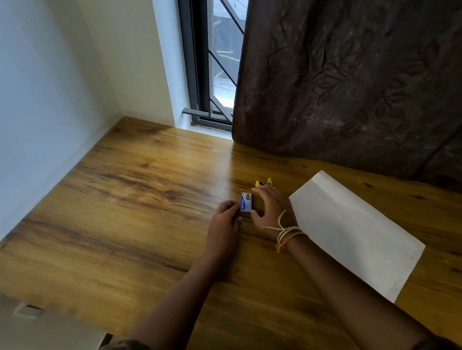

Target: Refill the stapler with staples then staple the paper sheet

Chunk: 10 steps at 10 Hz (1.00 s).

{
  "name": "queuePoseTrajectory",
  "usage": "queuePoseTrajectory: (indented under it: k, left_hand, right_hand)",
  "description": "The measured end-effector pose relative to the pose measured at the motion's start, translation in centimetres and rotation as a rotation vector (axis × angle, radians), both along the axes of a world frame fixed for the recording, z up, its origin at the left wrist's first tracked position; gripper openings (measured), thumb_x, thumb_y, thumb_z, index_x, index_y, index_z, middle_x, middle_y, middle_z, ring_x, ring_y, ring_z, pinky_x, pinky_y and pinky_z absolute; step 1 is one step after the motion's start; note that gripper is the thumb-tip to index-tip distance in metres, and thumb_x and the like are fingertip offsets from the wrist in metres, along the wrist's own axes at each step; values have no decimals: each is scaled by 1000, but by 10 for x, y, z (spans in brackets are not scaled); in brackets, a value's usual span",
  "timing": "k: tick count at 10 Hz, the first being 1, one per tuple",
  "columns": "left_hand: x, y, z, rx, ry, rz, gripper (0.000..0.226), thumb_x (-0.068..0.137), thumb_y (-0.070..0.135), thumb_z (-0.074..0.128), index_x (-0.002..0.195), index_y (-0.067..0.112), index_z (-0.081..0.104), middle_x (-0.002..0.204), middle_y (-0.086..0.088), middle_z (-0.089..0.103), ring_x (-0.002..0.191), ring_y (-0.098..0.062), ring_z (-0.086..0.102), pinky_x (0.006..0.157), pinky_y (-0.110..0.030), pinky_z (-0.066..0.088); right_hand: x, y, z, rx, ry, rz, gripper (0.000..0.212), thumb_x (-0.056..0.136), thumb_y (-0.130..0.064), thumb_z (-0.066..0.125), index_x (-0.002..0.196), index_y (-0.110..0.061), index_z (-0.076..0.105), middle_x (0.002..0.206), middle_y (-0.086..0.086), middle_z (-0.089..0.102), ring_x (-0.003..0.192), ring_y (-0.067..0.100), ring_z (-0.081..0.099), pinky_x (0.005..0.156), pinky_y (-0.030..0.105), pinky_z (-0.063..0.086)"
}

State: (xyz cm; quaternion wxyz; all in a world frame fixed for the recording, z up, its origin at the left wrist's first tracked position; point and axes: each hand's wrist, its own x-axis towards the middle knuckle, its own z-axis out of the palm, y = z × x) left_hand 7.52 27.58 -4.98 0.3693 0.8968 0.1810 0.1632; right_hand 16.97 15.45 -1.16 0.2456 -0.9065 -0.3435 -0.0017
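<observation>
a: honestly, biggest risk here is the staple box (246,201). it's small, and both hands are working it right at the table (133,210) surface. if it pops open fast, the strips scatter or break into short bits that won't seat in the stapler.

b: where's the stapler?

a: yellow stapler (263,183) sits just beyond the right hand (272,209), far side, mostly hidden by the fingers. can't tell whether it's open for loading. a careless pull-back of that hand could knock it.

b: grips?

a: left hand (225,216) has its fingertips curled onto the left edge of the box, pinching it. right hand is cupped over the right side, fingers arched, thumb near the box's near corner. looks like it's gripping the box too, though the contact itself is hidden.

b: paper?

a: white paper sheet (359,233) lies flat to the right, just beside the right wrist, untouched. the forearm could drag it off square when the hands move.

b: so refill not started?

a: my read: staples aren't out of the box yet.
</observation>
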Motion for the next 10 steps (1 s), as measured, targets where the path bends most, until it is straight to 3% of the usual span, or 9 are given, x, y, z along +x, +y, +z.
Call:
queuePoseTrajectory:
  k: [1, 2, 4, 6, 7, 8, 9, 10]
  left_hand:
    - [4, -5, -5, 20, -13, 105, 33, 91, 20, 60, 123, 13, 64, 124, -1, 60, 106, -11, 56, 87, -17, 43]
    - [9, -8, -4, 28, -15, 129, 32, 91, 26, 59, 121, 15, 66, 120, 0, 61, 103, -10, 56, 85, -21, 48]
    - [13, -3, 3, 85, 11, 76, 35, 91, 27, 60, 122, 11, 65, 123, -4, 63, 108, -17, 56, 89, -31, 51]
    - [-4, -2, 10, 2, -2, 96, 31, 94, 12, 55, 123, 6, 64, 126, -10, 63, 113, -19, 56, 88, -21, 40]
    - [-14, -12, 23, 53, 41, 115, 34, 95, 9, 50, 127, 6, 60, 128, -13, 61, 113, -21, 56, 86, -21, 41]
    - [-25, -25, 37, 239, 82, 3, 39, 96, 15, 50, 134, 9, 53, 136, -13, 56, 120, -25, 53, 93, -29, 45]
    - [-36, -55, 69, 490, 59, -157, 51, 98, 29, 44, 145, 11, 39, 153, -12, 37, 139, -29, 36, 110, -42, 34]
    - [-42, -75, 91, 625, 44, -226, 55, 100, 37, 37, 148, 12, 31, 159, -12, 26, 146, -31, 23, 117, -47, 24]
  right_hand:
    - [-2, -15, -8, 205, 86, -293, 33, 80, -6, 62, 113, -8, 58, 113, 13, 59, 103, 27, 57, 80, 26, 47]
    - [1, -20, -9, 209, 167, -362, 28, 82, -7, 65, 109, -7, 60, 105, 14, 61, 96, 27, 60, 74, 23, 46]
    - [-2, -24, 2, 182, 246, -254, 35, 81, -6, 67, 116, -6, 61, 111, 12, 66, 103, 24, 63, 87, 33, 54]
    - [-18, -59, 13, 148, 200, -284, 41, 80, 2, 58, 121, -3, 57, 119, 16, 62, 112, 29, 58, 93, 35, 50]
    - [-28, -83, 22, 134, 208, -328, 46, 80, -2, 58, 126, -5, 54, 128, 14, 58, 118, 29, 54, 96, 36, 47]
    - [-39, -94, 34, 30, 205, -314, 50, 81, -9, 59, 130, -7, 49, 132, 14, 54, 121, 30, 52, 98, 38, 46]
    - [-49, -114, 61, -204, 107, -318, 60, 85, -24, 60, 138, -8, 38, 139, 15, 47, 126, 32, 47, 102, 42, 42]
    - [-57, -135, 80, -255, 19, -363, 63, 85, -33, 59, 138, -9, 34, 141, 15, 45, 128, 33, 45, 106, 46, 38]
